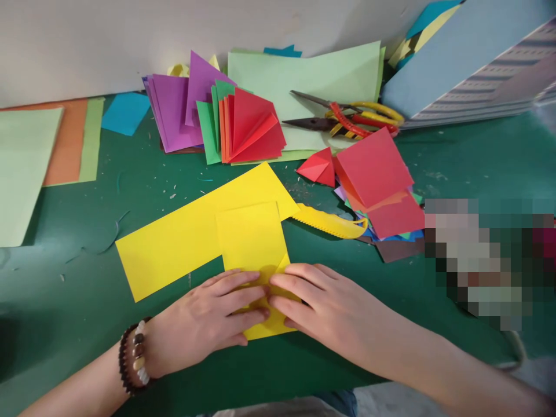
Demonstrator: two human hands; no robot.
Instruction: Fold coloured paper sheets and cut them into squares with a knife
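My left hand (212, 315) lies with fingers stretched over a yellow paper sheet (252, 231), pressing it against the table. From the other side my right hand (321, 298) rests on the same sheet, its fingers extended and a small fold showing beside the fingertips. Both hands cover much of the sheet's lower half, so the folds there are partly hidden. Behind it lies a longer yellow paper strip (174, 243), overlapped by the sheet. A yellow plastic cutter-like tool (330, 221) with a toothed edge sticks out from under the strip's right end.
Folded purple (176, 110), green (208, 133) and red papers (256, 127) stand at the back. Scissors and pliers (347, 119) lie on pale green sheets (304, 75). Red squares (376, 168) top a pile at right. More sheets (26, 168) lie left on the green table (87, 324).
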